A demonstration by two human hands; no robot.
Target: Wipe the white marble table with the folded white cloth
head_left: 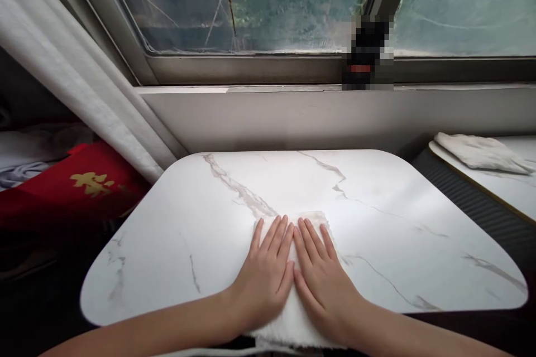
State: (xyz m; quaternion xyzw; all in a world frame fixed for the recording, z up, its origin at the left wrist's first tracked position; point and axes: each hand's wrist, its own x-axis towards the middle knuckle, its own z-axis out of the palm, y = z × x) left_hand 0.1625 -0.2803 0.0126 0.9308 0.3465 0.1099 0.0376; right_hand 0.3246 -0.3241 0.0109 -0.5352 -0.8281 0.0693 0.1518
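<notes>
Evidently, both our grips are slack: our left hand [263, 273] and right hand [322, 279] lie palm down on the cloth [292, 321], fingers straight, thumbs side by side. The cloth sits at the middle of the table's [201, 234] near side — its near end reaches that edge — with white, veined surface stretching well out to left and right and on toward the wall [272, 117]. The table's corners are rounded, and the curtain [84, 61] comes down beside its far left one. Our cloth is white, spread flat, its rim fuzzy and frayed.
</notes>
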